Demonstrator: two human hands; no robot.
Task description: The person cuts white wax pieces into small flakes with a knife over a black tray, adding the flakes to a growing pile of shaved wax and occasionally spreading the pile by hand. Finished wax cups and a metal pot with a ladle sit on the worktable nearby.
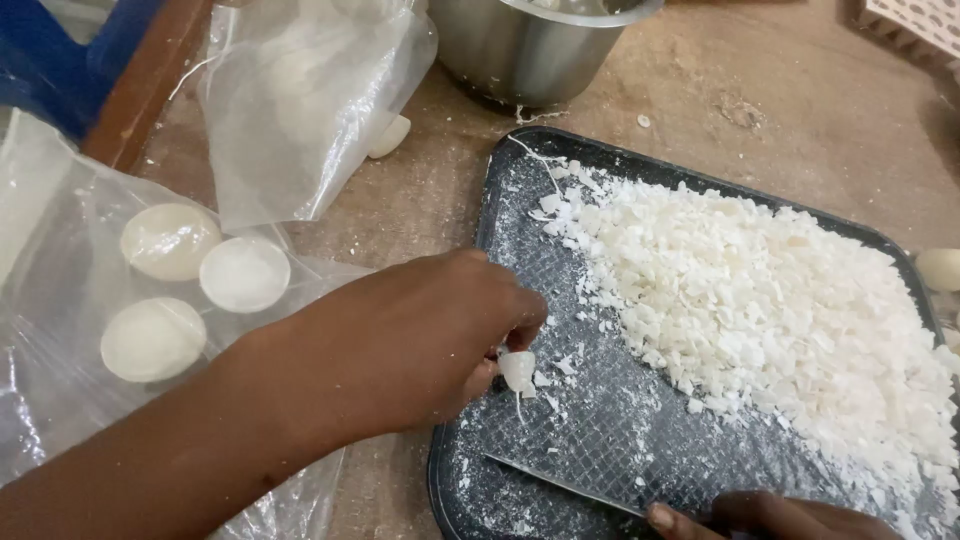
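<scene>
My left hand reaches in from the left and pinches a small white piece at the left edge of a dark textured tray. A large heap of white chopped bits covers the tray's right half. My right hand shows only partly at the bottom edge, its fingers closed on the handle of a knife whose thin blade lies flat along the tray's near part.
Three pale round balls sit in a clear plastic bag on the left. Another clear bag lies behind it. A steel pot stands at the back on the brown tabletop. One more pale ball rests at the right.
</scene>
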